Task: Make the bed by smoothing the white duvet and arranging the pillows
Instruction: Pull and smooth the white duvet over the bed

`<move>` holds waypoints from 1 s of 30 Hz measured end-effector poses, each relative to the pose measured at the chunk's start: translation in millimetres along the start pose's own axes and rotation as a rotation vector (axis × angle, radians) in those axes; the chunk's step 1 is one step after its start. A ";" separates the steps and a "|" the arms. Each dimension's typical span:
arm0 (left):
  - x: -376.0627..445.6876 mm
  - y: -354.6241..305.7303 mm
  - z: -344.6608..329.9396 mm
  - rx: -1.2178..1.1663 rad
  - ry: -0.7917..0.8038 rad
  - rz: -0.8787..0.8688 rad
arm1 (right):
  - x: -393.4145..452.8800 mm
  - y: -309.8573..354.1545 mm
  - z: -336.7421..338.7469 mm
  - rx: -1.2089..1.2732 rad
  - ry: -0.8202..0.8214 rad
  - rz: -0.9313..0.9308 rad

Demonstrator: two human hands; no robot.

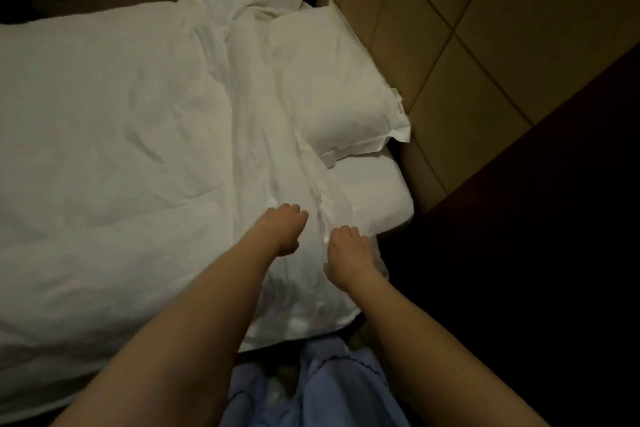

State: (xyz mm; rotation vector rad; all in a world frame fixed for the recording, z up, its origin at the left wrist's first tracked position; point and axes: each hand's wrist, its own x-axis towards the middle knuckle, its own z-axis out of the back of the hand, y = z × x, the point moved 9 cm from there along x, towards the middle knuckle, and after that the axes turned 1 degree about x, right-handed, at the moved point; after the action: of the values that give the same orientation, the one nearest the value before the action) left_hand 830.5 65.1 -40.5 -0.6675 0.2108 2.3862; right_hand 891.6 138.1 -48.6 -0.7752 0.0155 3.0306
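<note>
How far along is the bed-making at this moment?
About midway. The duvet already covers most of the bed, though it is creased and bunched near the top. The left hand and right hand, fingers curled, appear to grip its edge by the pillow. Smoothing the creases and setting the pillow straight remain.

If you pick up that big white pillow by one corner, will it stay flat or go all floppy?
Probably floppy: the pillow looks puffy and soft, so it would likely sag. It seems light for its size, resting on the bed without sinking deep. Its loose flap edge suggests the cover may slide a little.
</note>
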 end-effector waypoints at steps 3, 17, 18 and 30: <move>49.6 -6.1 20.1 0.094 0.025 -0.056 | 25.9 -27.2 -12.9 0.127 0.033 -0.096; 272.6 -13.7 -8.7 0.457 0.132 -0.283 | 208.6 -115.1 -67.1 0.563 0.103 -0.369; 287.5 -9.6 -17.6 0.471 0.154 -0.295 | 223.3 -112.9 -76.6 0.547 0.133 -0.337; 319.3 29.9 -102.6 0.569 0.519 -0.423 | 285.2 -59.5 -111.3 0.738 0.245 -0.238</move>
State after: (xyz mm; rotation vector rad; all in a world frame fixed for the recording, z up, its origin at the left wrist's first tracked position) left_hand 641.9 183.7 -292.9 -0.9233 0.8408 1.6025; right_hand 695.8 199.2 -283.6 -0.9507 0.9031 2.3891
